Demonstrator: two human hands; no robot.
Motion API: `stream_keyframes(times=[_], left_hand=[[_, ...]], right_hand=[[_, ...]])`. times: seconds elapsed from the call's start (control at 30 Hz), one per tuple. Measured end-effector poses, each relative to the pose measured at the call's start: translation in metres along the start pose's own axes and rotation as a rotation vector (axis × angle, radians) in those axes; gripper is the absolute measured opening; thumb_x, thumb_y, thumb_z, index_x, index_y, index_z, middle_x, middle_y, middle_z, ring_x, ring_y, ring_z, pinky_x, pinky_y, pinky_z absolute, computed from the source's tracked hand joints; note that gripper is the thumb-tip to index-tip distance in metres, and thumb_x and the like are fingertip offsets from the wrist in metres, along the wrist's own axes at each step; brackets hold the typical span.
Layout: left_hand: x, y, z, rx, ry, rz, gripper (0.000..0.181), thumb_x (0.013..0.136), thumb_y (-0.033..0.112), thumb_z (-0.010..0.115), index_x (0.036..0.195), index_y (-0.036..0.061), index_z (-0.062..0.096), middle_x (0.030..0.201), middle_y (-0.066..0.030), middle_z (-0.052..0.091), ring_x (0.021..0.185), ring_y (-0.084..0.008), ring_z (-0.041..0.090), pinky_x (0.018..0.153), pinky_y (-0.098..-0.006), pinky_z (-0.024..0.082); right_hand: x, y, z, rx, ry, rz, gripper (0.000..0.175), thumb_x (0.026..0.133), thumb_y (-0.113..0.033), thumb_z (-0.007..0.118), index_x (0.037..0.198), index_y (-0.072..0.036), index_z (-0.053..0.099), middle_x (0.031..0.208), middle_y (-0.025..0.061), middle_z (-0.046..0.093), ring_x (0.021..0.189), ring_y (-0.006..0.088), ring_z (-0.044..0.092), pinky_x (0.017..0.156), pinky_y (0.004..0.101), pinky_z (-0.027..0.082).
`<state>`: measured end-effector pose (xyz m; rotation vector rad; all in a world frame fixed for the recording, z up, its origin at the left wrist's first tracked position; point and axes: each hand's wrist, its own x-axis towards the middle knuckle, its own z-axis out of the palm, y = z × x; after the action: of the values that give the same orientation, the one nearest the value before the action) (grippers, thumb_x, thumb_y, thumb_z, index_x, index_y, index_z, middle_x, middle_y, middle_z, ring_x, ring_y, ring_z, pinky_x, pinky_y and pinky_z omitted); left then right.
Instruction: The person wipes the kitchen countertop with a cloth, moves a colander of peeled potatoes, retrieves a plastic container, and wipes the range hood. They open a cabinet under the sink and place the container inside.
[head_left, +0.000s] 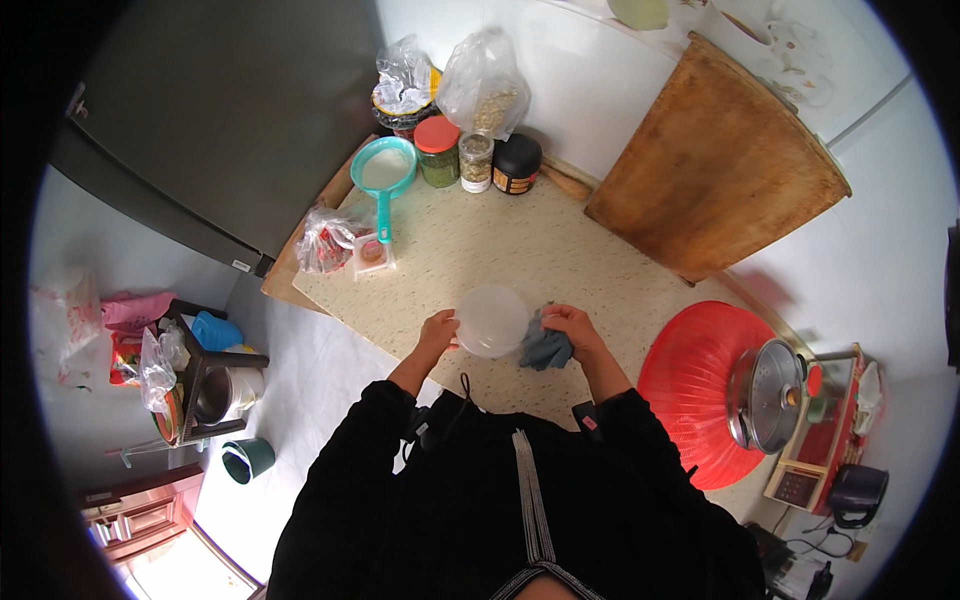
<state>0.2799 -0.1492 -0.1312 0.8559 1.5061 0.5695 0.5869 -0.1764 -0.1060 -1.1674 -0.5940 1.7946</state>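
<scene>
My left hand (439, 331) grips the left rim of a round, translucent plastic lid or shallow container (492, 321); which of the two it is, I cannot tell. Bunched in my right hand (571, 327) is a blue-grey cloth (546, 348), close against the right side of the round piece. Both hands are over the front part of a speckled beige countertop (517, 247). The fingers beneath the round piece and behind the cloth are partly hidden.
A turquoise handled strainer (384, 166), a red-lidded jar (437, 154) and a black tub (517, 165) stand at the back. A wooden board (712, 165) leans against the wall. At right are a red plastic basket (686, 397) and a glass-lidded pot (772, 394).
</scene>
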Motion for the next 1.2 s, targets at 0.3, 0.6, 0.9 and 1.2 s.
stream_keyframes(times=[0.3, 0.6, 0.9, 1.2], left_hand=[[-0.011, -0.001, 0.0, 0.137, -0.023, 0.159, 0.043, 0.087, 0.027, 0.064, 0.12, -0.0004, 0.057, 0.098, -0.0097, 0.065, 0.08, -0.0178, 0.064, 0.061, -0.0301, 0.056], [0.0, -0.009, -0.004, 0.124, -0.078, 0.119, 0.037, 0.087, 0.02, 0.064, 0.117, -0.0007, 0.058, 0.093, -0.0079, 0.066, 0.076, -0.0167, 0.064, 0.059, -0.029, 0.055], [0.0, 0.003, -0.001, -0.037, 0.024, 0.035, 0.05, 0.083, 0.032, 0.069, 0.119, -0.0005, 0.059, 0.106, -0.0096, 0.063, 0.09, -0.0181, 0.061, 0.064, -0.0321, 0.056], [0.002, 0.023, 0.002, -0.117, 0.04, -0.017, 0.052, 0.085, 0.043, 0.065, 0.118, 0.0028, 0.061, 0.105, -0.007, 0.063, 0.089, -0.0175, 0.059, 0.07, -0.0338, 0.052]], right_hand=[[0.026, 0.029, 0.006, -0.627, 0.113, -0.033, 0.035, 0.077, -0.016, 0.076, 0.106, 0.001, 0.067, 0.083, 0.0122, 0.07, 0.075, 0.0208, 0.066, 0.072, 0.0369, 0.053], [0.034, 0.042, 0.005, -0.665, 0.051, -0.017, 0.026, 0.076, -0.01, 0.073, 0.098, 0.004, 0.069, 0.078, 0.0101, 0.069, 0.069, 0.0159, 0.064, 0.064, 0.0294, 0.05], [0.037, 0.032, 0.012, -0.437, 0.092, 0.064, 0.023, 0.08, -0.014, 0.069, 0.092, 0.004, 0.069, 0.081, 0.0101, 0.068, 0.071, 0.0175, 0.062, 0.066, 0.031, 0.049], [0.044, 0.017, 0.03, -0.475, 0.184, 0.061, 0.035, 0.087, -0.032, 0.064, 0.081, 0.003, 0.068, 0.076, 0.0103, 0.066, 0.066, 0.0187, 0.06, 0.061, 0.0339, 0.047]])
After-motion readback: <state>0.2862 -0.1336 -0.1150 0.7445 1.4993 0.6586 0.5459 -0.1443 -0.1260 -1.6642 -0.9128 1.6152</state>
